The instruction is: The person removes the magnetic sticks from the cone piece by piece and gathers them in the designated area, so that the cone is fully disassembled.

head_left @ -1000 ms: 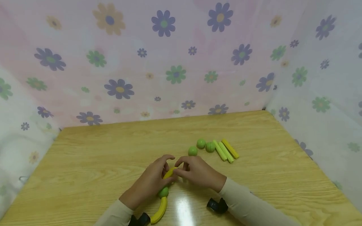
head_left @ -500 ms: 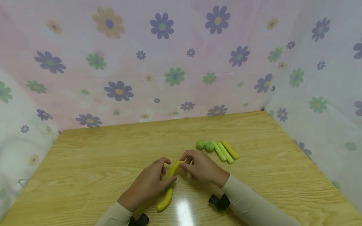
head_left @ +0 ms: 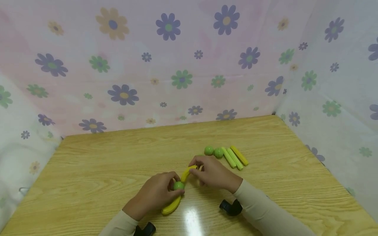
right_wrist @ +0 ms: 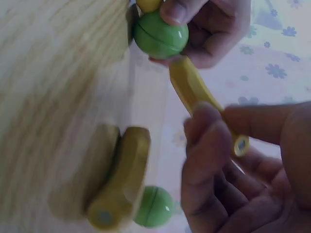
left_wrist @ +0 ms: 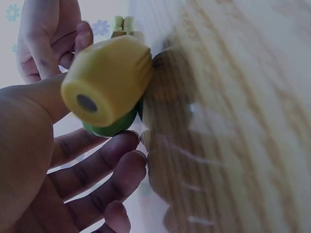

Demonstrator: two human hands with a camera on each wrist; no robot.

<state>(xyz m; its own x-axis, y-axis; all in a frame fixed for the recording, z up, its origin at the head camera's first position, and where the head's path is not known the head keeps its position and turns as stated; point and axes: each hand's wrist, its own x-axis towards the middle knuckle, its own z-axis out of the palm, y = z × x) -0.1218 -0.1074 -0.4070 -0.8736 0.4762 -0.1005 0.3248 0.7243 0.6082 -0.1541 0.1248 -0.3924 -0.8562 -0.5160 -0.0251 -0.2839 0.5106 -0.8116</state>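
Observation:
My left hand [head_left: 156,193] holds a glossy green ball [head_left: 178,186] between thumb and fingers. From the ball's near side a curved yellow rod [head_left: 172,206] runs toward me; its free end, with a dark round inset, faces the left wrist view. My right hand [head_left: 215,173] pinches a second curved yellow rod [head_left: 186,173] by its far end. In the right wrist view this rod [right_wrist: 187,82] points at the ball, its near end at or very close to the ball; contact is unclear. A silver disc shows in its other end.
Behind my right hand two more green balls [head_left: 209,150] lie in a row with two pale green rods [head_left: 231,159] and a yellow rod [head_left: 240,155] on the wooden table [head_left: 118,157]. A sliver of another green ball shows above that hand. Flowered cloth [head_left: 183,78] hangs behind.
The ball and curved rods have shifted away from me and slightly right. My left fingers have come around the ball, now plainly visible. My right hand has moved right, covering most of one loose ball.

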